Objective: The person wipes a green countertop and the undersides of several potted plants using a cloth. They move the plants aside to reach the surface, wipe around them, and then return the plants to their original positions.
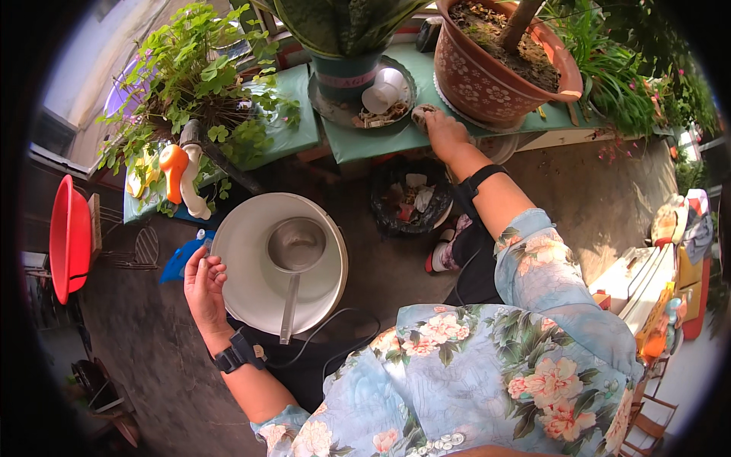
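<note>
My right hand (pixel 446 134) grips a brownish scrubber or cloth (pixel 424 116) against the green-covered table (pixel 354 140), between a round tray (pixel 327 108) and a large terracotta pot (pixel 485 80). Its fingers partly hide the scrubber. Beside the rim of a white bucket (pixel 240 228), my left hand (pixel 204 285) is raised with nothing in it, fingers loosely curled and apart. A metal ladle (pixel 290 308) rests in the bucket, its handle crossing the near rim. On the tray are a dark green plant pot (pixel 345 77), white cups (pixel 380 98) and small debris.
A black-lined trash bin (pixel 394 220) holding litter stands under the table edge. An orange-handled tap (pixel 173 163) juts out beside a leafy plant (pixel 188 74). A blue bag (pixel 180 260) sits left of the bucket, and a red basin (pixel 69 240) is farther left.
</note>
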Tool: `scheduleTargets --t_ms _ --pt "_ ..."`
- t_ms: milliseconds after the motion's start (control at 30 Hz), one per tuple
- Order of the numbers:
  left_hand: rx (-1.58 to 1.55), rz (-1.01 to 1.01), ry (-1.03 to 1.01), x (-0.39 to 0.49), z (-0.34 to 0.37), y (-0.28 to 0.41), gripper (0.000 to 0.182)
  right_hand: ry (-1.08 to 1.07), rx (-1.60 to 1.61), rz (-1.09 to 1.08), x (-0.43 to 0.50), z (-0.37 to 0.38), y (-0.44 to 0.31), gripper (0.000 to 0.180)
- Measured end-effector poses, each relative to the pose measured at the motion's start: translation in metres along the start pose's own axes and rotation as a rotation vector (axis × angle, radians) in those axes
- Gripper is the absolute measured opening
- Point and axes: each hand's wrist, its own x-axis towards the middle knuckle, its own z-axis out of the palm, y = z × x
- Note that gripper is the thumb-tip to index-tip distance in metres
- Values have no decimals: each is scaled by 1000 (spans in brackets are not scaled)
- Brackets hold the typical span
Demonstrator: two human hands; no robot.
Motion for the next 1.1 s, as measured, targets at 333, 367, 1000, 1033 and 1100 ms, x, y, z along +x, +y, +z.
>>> scheduleTargets --t_ms 333,367,1000,1033,1100 --pt "34 -3 -2 5 -3 -2 26 -186 88 205 52 5 7 38" --pt "38 -2 0 6 -3 -2 26 -231 85 211 60 5 9 39" --pt "17 9 -65 1 -2 2 26 -425 35 186 -7 -18 5 34" --pt "6 15 -76 0 -2 2 26 -427 42 186 -10 -18 5 36" --pt "14 11 -78 1 -1 3 26 -418 37 184 -15 -15 7 39"
